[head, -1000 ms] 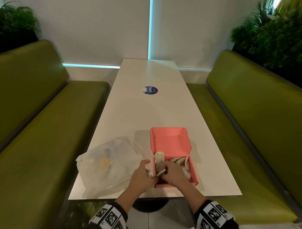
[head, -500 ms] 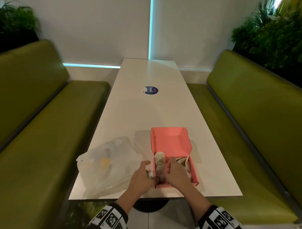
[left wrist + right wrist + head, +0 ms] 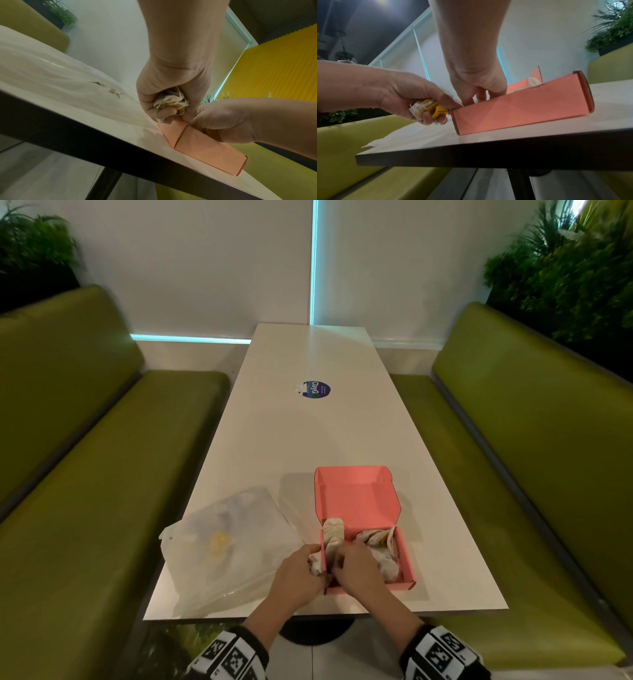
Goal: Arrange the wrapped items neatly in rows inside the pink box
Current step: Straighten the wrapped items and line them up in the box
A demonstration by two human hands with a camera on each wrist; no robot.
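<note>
Pink box [image 3: 358, 498] open on the table [image 3: 308, 433], near its front edge, lid tilted back. Left hand [image 3: 296, 575], just outside the box's left front corner, has its fingers curled round a bunch of wrapped items [image 3: 171, 103]. Right hand [image 3: 356, 571] reaches into the box's left side, fingers bent down; grip hidden, cannot tell. More wrapped items [image 3: 378, 542] lie loose in the box. Clear plastic bag [image 3: 226, 546] lies left of the box.

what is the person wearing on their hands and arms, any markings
Both hands, left hand and right hand, are bare: no gloves, rings or watch show. The forearms are bare too. Each wrist carries a black band printed with white squares holding black square-code patterns, the same on the right band.
</note>
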